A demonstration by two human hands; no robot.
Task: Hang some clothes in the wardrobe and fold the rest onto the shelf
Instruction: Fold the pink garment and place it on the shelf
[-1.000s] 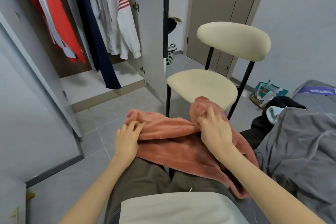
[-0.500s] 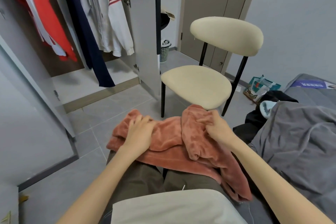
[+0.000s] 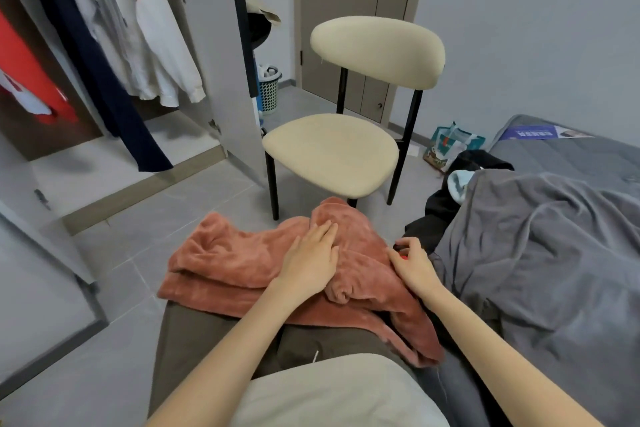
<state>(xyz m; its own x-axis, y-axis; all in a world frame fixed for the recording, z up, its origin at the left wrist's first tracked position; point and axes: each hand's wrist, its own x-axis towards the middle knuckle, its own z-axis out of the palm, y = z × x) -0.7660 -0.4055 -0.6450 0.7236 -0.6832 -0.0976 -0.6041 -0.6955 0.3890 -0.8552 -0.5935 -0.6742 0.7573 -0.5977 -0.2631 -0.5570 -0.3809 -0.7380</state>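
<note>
A fuzzy rust-pink garment [image 3: 242, 263] lies partly folded across my lap. My left hand [image 3: 311, 260] rests flat on its middle, fingers spread, pressing the fold down. My right hand [image 3: 412, 265] pinches the garment's right edge, fingers curled on the fabric. The open wardrobe [image 3: 214, 45] stands at the left with a white jacket [image 3: 152, 45], a navy garment [image 3: 86, 55] and a red one [image 3: 24, 80] hanging inside. Its bottom shelf [image 3: 114, 163] is pale and bare.
A cream chair with black legs [image 3: 332, 152] stands just ahead of my knees. A bed with a grey blanket [image 3: 540, 253] and dark clothes [image 3: 446, 204] is at my right. A bag [image 3: 450, 146] and a laundry basket [image 3: 268, 90] sit on the floor behind.
My left hand slid right from the garment's left edge to its middle. My right hand moved from the top fold to the right edge. The garment now lies flatter, with a sleeve folded in.
</note>
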